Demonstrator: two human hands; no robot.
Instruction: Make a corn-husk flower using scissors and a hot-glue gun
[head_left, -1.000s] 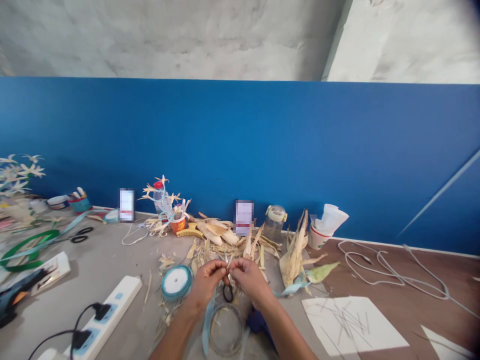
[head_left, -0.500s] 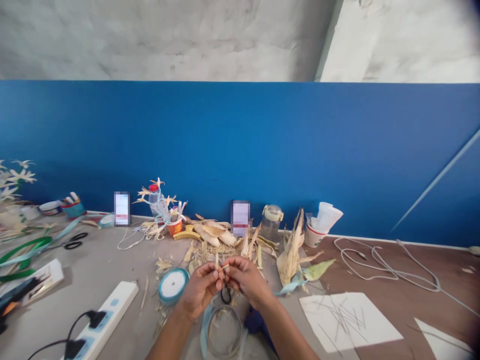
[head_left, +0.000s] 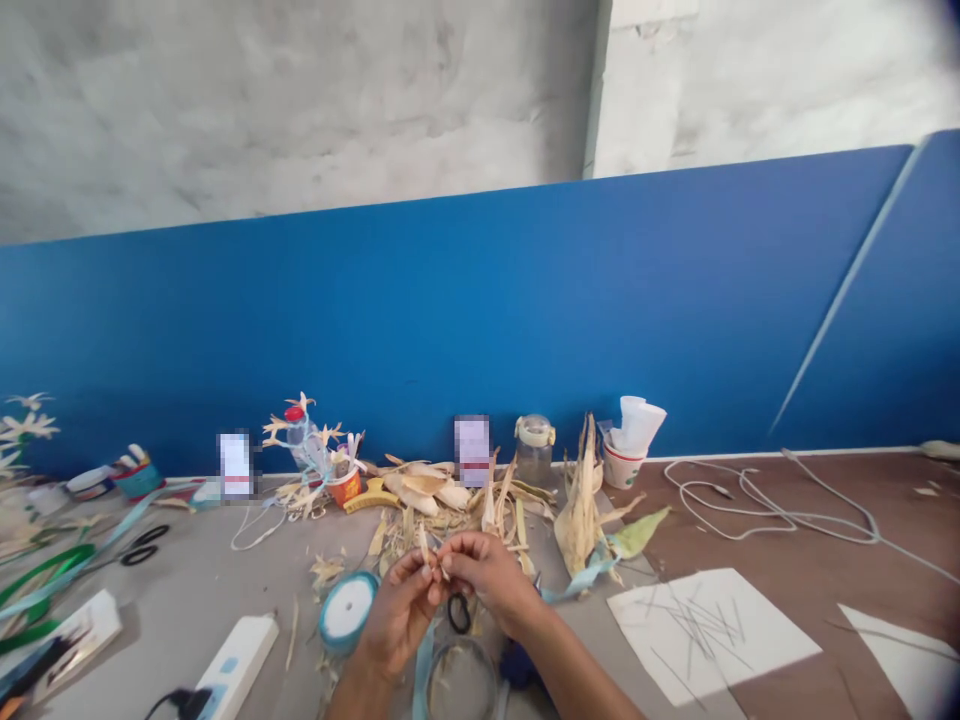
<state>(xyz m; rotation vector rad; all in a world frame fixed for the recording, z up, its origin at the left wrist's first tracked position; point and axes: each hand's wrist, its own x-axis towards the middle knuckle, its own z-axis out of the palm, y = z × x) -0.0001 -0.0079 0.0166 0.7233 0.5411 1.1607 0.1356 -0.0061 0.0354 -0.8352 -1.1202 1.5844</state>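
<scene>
I'm looking at a person w/ both hands close tog. over the mid of the table. The L hand (head_left: 401, 610) has a thin pale husk strip (head_left: 424, 543) pinched b/w thumb & finger, tip pointing up. The R hand (head_left: 484, 575) has its thumb & finger nearly tog. right by the low end of the strip. Can't tell for sure if they grip it too, b/c the fingers hide that bit. So the step now is prob. fine finger work on that 1 small piece. I'd say the next move needs a soft pinch & slow hands, as dry husk may rip.

Lots of stuff abt. A big husk pile (head_left: 427, 490) lies just past the hands, w/ a tall dry husk (head_left: 577, 525) to the R. A blue ribbon roll (head_left: 349, 610) is just beside the L hand. Near the hands, on the table below them, I see a black scissor handle (head_left: 451, 618) & a clear round ring (head_left: 461, 645); a dark blue thing (head_left: 517, 665) is part hid by the R arm. Those cld. get bumped if the hands drop low.

Farther off: thin sticks (head_left: 701, 620) on white paper (head_left: 780, 640) to the R, a white power strip (head_left: 238, 665) to the L, & a phone (head_left: 472, 450) at the back.
</scene>
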